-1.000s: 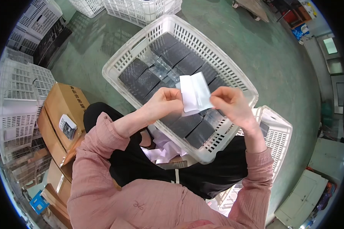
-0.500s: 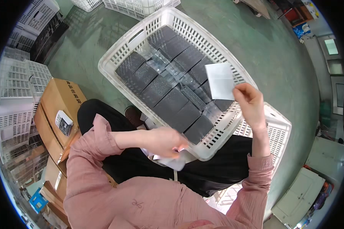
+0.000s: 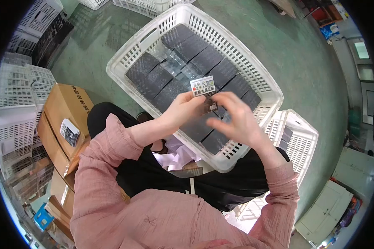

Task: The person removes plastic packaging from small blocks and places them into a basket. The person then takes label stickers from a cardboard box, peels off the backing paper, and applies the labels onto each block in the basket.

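Note:
A printed label (image 3: 202, 86), white at the top and dark below, is held above the crate by my left hand (image 3: 182, 108), its thumb and fingers pinched on the label's left edge. My right hand (image 3: 239, 120) touches the label's right side with its fingertips; its fingers are apart and partly blurred. Under both hands, the white plastic crate (image 3: 126, 53) holds several black packs (image 3: 205, 64) in rows, with clear plastic between them. My hands hide some of the packs.
A cardboard box (image 3: 66, 124) with a stack of printed labels (image 3: 70, 133) on it stands at the left. A second white crate (image 3: 305, 145) is at the right. White and lilac paper (image 3: 178, 153) lies below the main crate. Stacked crates (image 3: 14, 112) line the far left.
The white sheet, seen from its blank side before, is gone from my right hand. My left hand has come up from my lap, and both hands now meet at a label showing its printed face.

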Available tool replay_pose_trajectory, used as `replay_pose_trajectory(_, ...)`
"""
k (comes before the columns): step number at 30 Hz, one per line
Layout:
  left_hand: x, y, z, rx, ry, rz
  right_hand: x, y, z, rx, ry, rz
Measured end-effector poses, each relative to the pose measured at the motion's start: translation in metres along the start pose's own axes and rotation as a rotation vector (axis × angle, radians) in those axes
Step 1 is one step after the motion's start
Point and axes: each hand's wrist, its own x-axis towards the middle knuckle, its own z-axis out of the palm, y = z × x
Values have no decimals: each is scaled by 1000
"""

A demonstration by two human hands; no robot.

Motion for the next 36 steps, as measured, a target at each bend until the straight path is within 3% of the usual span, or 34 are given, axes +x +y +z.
replay_pose_trajectory(3, 0, -1, -6, 72, -45, -28, 3, 16, 1, 117, 154, 357)
replay_pose_trajectory(5, -7, -1, -4, 124, -120, -49, 4, 29, -2, 466, 116, 536)
replay_pose_trajectory(7, -8, -6, -2, 180, -203, -48, 5, 33, -6, 601, 60, 563)
replay_pose_trajectory(9, -12, -1, -5, 311, -275, -136, 9, 32, -7, 775, -260, 674)
replay_pose_trajectory(10, -14, 2, -4, 343, -295, -85, 10, 30, -5, 716, -323, 705)
replay_pose_trajectory(12, -11, 10, -10, 489, -310, -121, 10, 34, 2, 731, -311, 719)
replay_pose_trajectory(13, -2, 3, -18, 500, -311, -9, 9, 38, 6, 745, -291, 732)
replay_pose_trajectory(14, -1, 2, -21, 486, -175, 175, 8, 44, 10, 743, -298, 734)
replay_pose_trajectory(15, 4, 12, -27, 675, -3, 331, 7, 52, 12, 718, -261, 763)
replay_pose_trajectory(16, 7, 25, -36, 838, 63, 301, 6, 58, 17, 691, -224, 791)
replay_pose_trajectory(17, 14, 27, -45, 783, 131, 457, 5, 60, 23, 664, -199, 841)
replay_pose_trajectory(20, 15, 54, -48, 478, 116, 381, -6, 84, 60, 650, -206, 925)
replay_pose_trajectory(36, 12, 62, -55, 497, 27, 451, 11, 108, 173, 720, -119, 1022)
